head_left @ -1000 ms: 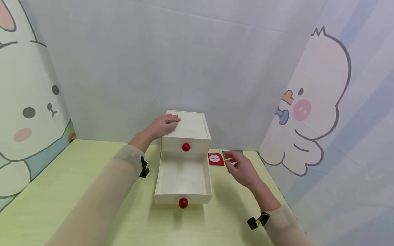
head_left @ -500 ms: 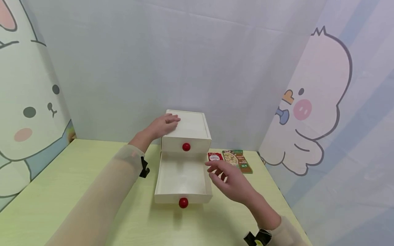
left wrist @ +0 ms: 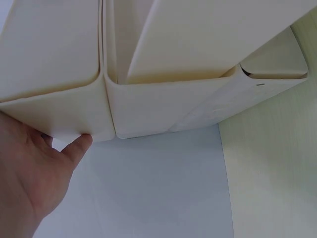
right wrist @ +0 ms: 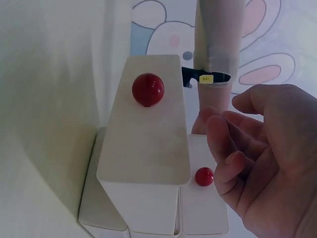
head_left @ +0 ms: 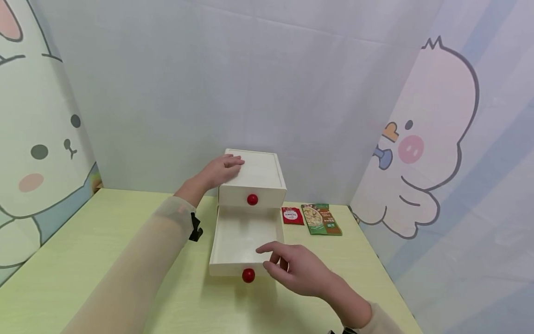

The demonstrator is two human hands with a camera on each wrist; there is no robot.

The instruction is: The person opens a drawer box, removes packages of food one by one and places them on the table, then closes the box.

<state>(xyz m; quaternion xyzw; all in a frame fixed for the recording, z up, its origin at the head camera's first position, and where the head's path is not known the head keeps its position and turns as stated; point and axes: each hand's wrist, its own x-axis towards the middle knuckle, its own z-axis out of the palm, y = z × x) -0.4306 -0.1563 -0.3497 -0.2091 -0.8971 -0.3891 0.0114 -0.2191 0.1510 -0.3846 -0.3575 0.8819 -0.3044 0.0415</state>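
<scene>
A white drawer cabinet (head_left: 263,168) stands on the table with its lower drawer (head_left: 239,232) pulled out; no item shows on the visible part of its floor. The upper drawer, with a red knob (head_left: 252,199), is closed. My left hand (head_left: 219,170) rests on the left part of the cabinet's top; in the left wrist view its thumb (left wrist: 79,146) lies against the side. My right hand (head_left: 298,271) hovers by the lower drawer's front right corner, fingers loosely bent and holding nothing. The lower red knob (right wrist: 148,89) is apart from it in the right wrist view.
Right of the cabinet lie a small red packet (head_left: 293,216) and a larger green and brown food packet (head_left: 322,220). A grey curtain (head_left: 267,93) hangs behind the pale green table (head_left: 112,222). Cartoon-printed cloth (head_left: 442,176) stands at both sides.
My right hand has moved from above the green and brown packet toward me and left, to the lower drawer's front. Both packets now show fully. My left hand has stayed in place.
</scene>
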